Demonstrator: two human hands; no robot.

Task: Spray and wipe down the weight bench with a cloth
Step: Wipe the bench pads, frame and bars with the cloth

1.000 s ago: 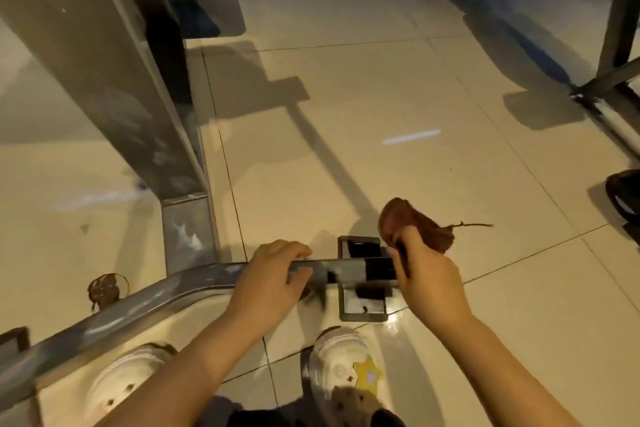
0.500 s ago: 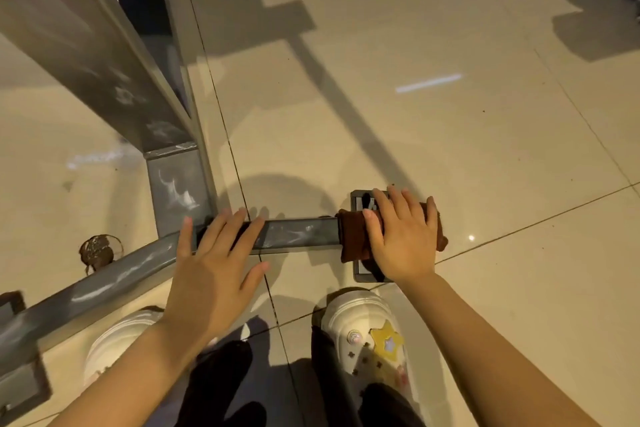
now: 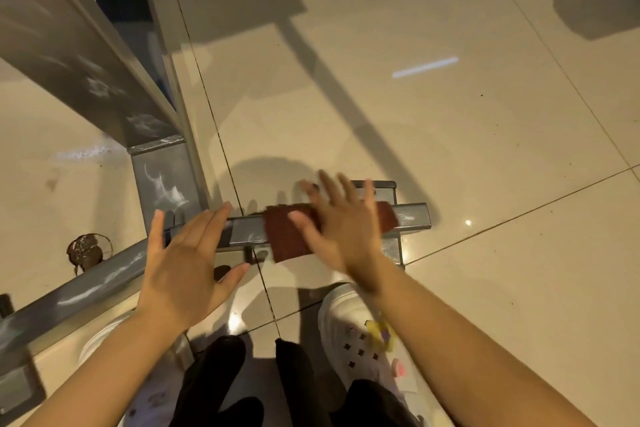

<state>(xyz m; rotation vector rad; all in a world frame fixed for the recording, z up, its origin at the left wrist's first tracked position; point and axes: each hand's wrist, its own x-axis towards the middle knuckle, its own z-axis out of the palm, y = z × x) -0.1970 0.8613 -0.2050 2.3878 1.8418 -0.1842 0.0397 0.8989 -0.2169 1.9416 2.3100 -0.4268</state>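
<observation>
A dark red cloth (image 3: 289, 232) lies draped over the grey metal base bar (image 3: 412, 217) of the weight bench frame, low above the floor. My right hand (image 3: 341, 225) presses flat on the cloth with straight, spread fingers, blurred by motion. To the left, my left hand (image 3: 188, 258) rests flat on the same bar with fingers extended. A slanted grey upright (image 3: 79, 69) of the frame rises at the upper left, streaked with white marks.
Beige floor tiles (image 3: 450, 149) spread all around. My two white shoes (image 3: 363, 336) stand just below the bar. A small round brown fitting (image 3: 86, 250) sits on the floor at the left. A flat metal foot bracket (image 3: 393, 248) lies under the bar's right end.
My right hand has slid the cloth leftward along the bar, uncovering the bar's right end. Both hands' fingers have spread wider. The view has dropped closer to the bar.
</observation>
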